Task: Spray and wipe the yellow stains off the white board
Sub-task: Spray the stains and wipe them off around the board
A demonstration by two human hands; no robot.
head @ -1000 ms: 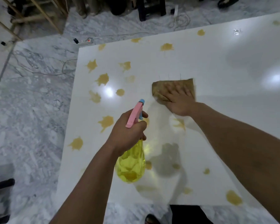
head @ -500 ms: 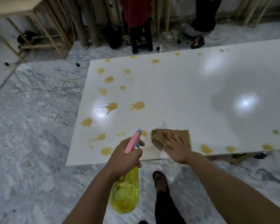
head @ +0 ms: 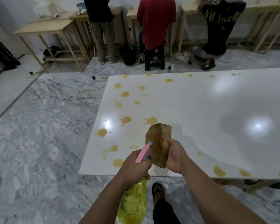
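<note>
The white board (head: 200, 102) lies low over the floor, with several yellow stains (head: 124, 120) across its left part and along its near edge. My left hand (head: 134, 168) grips a yellow spray bottle (head: 133, 202) with a pink trigger head, held above the board's near edge. My right hand (head: 174, 156) holds a brown stained cloth (head: 158, 143) lifted off the board, hanging upright just right of the spray head.
Grey marble floor (head: 39, 143) surrounds the board, with cables and a power strip (head: 100, 78) to the far left. Three people stand or sit at wooden tables (head: 44, 28) along the back wall. My sandalled foot (head: 158, 191) is at the board's near edge.
My right hand has lifted the cloth off the board and now holds it upright beside the bottle. The view has risen and pulled back from the board.
</note>
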